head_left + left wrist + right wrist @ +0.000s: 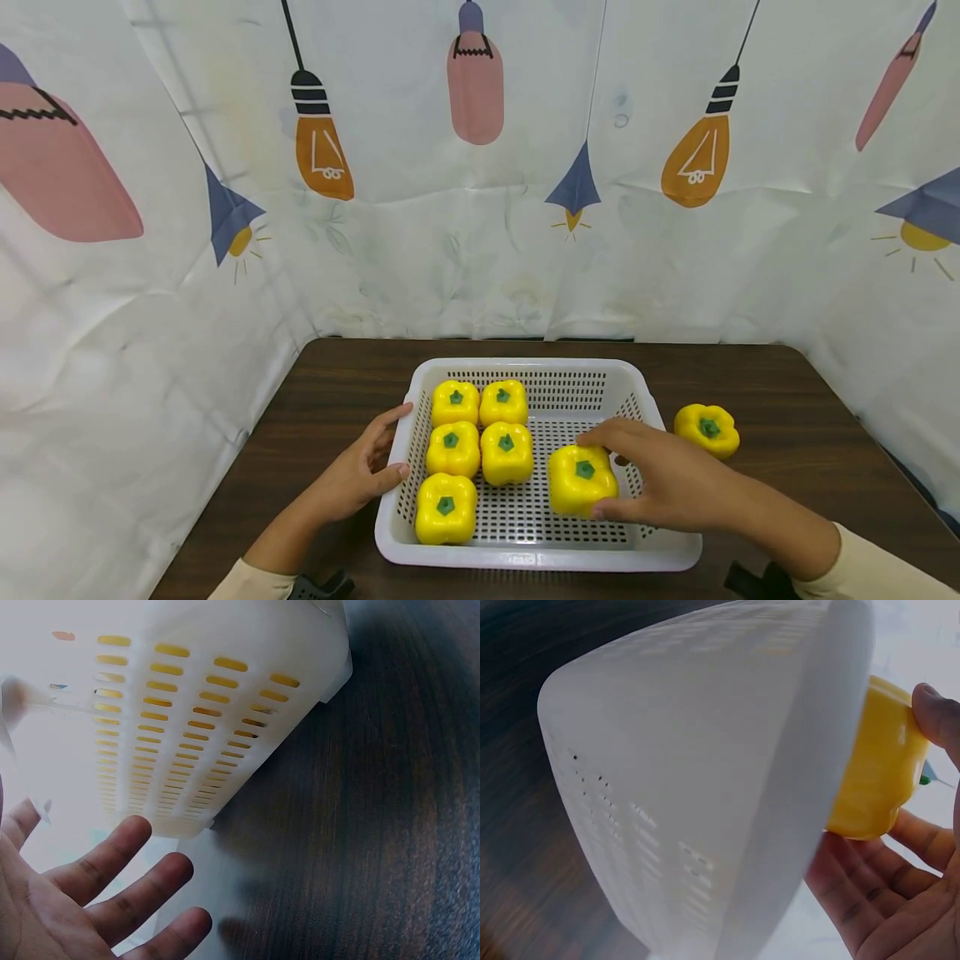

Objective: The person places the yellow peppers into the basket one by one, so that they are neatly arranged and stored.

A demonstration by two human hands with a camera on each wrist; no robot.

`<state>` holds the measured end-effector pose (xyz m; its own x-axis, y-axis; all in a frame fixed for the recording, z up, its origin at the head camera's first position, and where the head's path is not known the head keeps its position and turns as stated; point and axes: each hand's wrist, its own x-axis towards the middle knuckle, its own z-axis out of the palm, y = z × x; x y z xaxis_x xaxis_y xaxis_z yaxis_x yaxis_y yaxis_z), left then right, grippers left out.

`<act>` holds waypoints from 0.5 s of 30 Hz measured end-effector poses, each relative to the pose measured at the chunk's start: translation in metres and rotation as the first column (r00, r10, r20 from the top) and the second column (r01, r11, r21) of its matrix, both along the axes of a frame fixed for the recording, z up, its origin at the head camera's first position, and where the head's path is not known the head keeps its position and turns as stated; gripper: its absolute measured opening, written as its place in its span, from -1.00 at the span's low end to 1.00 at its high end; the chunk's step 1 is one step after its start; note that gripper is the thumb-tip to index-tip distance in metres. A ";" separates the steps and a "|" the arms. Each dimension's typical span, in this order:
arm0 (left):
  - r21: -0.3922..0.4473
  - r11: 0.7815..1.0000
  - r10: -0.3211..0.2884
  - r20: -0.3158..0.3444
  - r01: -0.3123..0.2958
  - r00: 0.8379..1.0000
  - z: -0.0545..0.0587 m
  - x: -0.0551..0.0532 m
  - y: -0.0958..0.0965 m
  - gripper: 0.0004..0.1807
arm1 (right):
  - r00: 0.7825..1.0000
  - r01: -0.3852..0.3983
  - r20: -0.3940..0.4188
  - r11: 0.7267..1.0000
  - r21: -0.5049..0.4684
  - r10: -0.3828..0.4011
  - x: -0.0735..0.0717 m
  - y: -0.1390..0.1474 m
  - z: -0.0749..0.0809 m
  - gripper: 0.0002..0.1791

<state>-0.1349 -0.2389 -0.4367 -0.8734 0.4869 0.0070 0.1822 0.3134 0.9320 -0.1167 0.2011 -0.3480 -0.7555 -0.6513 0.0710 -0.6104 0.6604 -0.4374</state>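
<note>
A white perforated plastic basket (536, 560) stands on the dark table. Several yellow bell peppers with green stems, such as this front one (446, 510), sit in two columns on its left side. Over the basket's right half, my right hand (660, 483) grips another yellow bell pepper (582, 480) between thumb and fingers; the right wrist view shows that pepper (877, 765) above the rim. My left hand (360, 471) touches the basket's left rim with thumb and fingertips. In the left wrist view the fingers (142, 889) are spread beside the slotted wall (255, 664).
One more yellow bell pepper (707, 430) lies on the table just right of the basket. The dark wooden table (360, 367) extends around the basket. Behind and beside it hangs a white cloth (450, 250) printed with lamps and bulbs.
</note>
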 end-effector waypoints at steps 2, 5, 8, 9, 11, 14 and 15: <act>0.000 1.000 0.002 0.004 -0.002 1.000 0.000 0.000 0.000 -0.12 | 1.000 0.001 0.004 1.000 0.003 -0.001 0.000 -0.002 0.000 -0.18; -0.001 1.000 0.003 0.005 -0.003 1.000 0.000 0.000 0.000 -0.12 | 1.000 -0.005 0.011 1.000 0.004 0.005 0.000 -0.006 -0.001 -0.18; 0.001 1.000 0.001 0.004 -0.001 1.000 -0.001 -0.001 0.000 -0.12 | 1.000 -0.013 0.013 1.000 0.006 0.013 0.001 -0.010 -0.002 -0.17; 0.003 1.000 0.001 0.005 -0.001 1.000 -0.001 -0.001 0.000 -0.12 | 1.000 -0.015 0.018 1.000 0.002 0.015 0.001 -0.011 -0.003 -0.17; 0.004 1.000 0.001 0.007 -0.001 1.000 -0.001 -0.001 0.000 -0.12 | 1.000 -0.017 0.020 1.000 0.002 0.017 0.001 -0.013 -0.005 -0.17; 0.002 1.000 0.001 0.005 -0.001 1.000 -0.001 0.000 0.000 -0.12 | 0.999 -0.022 0.027 1.000 0.001 0.022 0.001 -0.017 -0.008 -0.18; 0.002 1.000 0.001 0.005 -0.001 1.000 -0.001 0.000 0.000 -0.12 | 0.999 -0.023 0.032 1.000 0.002 0.022 0.001 -0.018 -0.009 -0.18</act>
<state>-0.1353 -0.2387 -0.4374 -0.8742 0.4856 0.0038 0.1774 0.3121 0.9333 -0.1155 0.1829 -0.3568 -0.7425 -0.6683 0.0458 -0.6111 0.6477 -0.4551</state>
